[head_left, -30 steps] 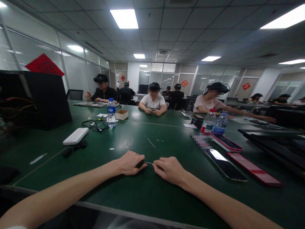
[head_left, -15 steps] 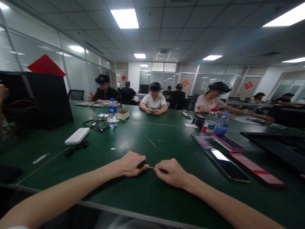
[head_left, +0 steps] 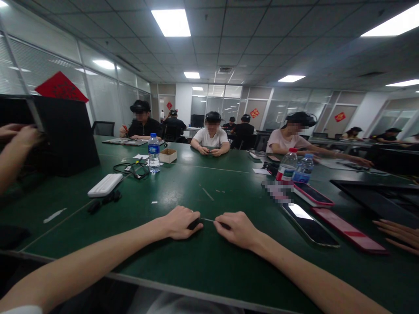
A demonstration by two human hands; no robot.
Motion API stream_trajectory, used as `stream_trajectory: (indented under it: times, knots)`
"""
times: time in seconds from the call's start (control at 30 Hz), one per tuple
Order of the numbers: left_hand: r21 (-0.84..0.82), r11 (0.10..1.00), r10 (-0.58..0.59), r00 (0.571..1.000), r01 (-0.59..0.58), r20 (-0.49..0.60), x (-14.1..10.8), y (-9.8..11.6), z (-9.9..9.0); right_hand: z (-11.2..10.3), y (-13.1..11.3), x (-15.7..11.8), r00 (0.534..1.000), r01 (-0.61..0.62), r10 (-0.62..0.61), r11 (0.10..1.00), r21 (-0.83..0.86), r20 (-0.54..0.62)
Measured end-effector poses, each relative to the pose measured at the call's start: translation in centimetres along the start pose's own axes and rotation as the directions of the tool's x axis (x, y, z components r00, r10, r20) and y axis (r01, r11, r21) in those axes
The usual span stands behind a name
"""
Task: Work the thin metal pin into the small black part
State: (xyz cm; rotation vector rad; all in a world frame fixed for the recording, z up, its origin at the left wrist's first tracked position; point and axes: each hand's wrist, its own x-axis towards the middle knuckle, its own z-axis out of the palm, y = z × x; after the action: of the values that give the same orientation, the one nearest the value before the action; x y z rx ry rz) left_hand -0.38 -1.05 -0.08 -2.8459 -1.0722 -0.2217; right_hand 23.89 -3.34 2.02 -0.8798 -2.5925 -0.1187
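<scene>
My left hand [head_left: 183,223] is closed round a small black object [head_left: 194,223] above the green table [head_left: 176,261]. From it a thin pale strip [head_left: 208,220] runs across to my right hand [head_left: 236,229], whose thumb and fingers pinch its other end. Something dark shows under the right fingers, too hidden to name. Both forearms rest near the front of the table, with a short gap between the hands.
Phones [head_left: 310,224] and a red case [head_left: 350,230] lie at right, with a person's hand [head_left: 399,235] beyond. Bottles [head_left: 287,165], a white power bank [head_left: 105,185], cables [head_left: 132,169] and a small box [head_left: 168,156] stand further back. Another person's hands [head_left: 24,135] are at left.
The gap between my hands has widened, and more of the thin strip shows. Another person's hand has appeared at the right edge, and hands and a forearm have come further in at left.
</scene>
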Motion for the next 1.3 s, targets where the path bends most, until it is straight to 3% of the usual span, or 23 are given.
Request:
stream_trajectory:
  times: [0.17, 0.4, 0.73, 0.97, 1.07, 1.2, 1.3]
  knots:
    - [0.000, 1.000, 0.007, 1.000, -0.007, 0.003, 0.0, 0.1, 0.0, 0.5, -0.8, 0.1, 0.997, -0.036, 0.037, 0.999, -0.007, 0.064]
    - [-0.026, 1.000, 0.010, 1.000, -0.010, -0.002, -0.1, 0.0, -0.1, 0.6, -1.0, 0.2, 0.991, -0.112, 0.114, 0.993, -0.034, 0.062]
    - [0.008, 1.000, 0.002, 1.000, -0.002, 0.016, -0.1, 0.3, -0.2, 0.4, -1.3, 0.2, 0.992, -0.089, 0.089, 0.996, -0.009, 0.089]
    - [-0.027, 0.998, 0.061, 0.998, -0.061, 0.020, -0.3, 0.4, -0.9, -0.1, -0.5, -0.1, 0.996, 0.014, -0.016, 1.000, 0.024, 0.084]
    - [-0.020, 0.999, 0.032, 0.999, -0.031, 0.022, -0.1, 0.4, -0.7, -0.3, -1.1, -0.3, 0.993, 0.108, -0.111, 0.991, 0.073, 0.038]
    - [0.029, 0.998, -0.051, 0.998, 0.050, 0.044, 0.2, 0.3, -0.3, 0.5, -3.5, -0.5, 0.937, 0.350, -0.347, 0.934, 0.069, -0.046]
    - [0.025, 0.998, -0.059, 0.997, 0.058, 0.045, 0.2, 0.4, -0.3, 1.5, -4.3, -0.4, 0.923, 0.386, -0.385, 0.921, 0.047, -0.027]
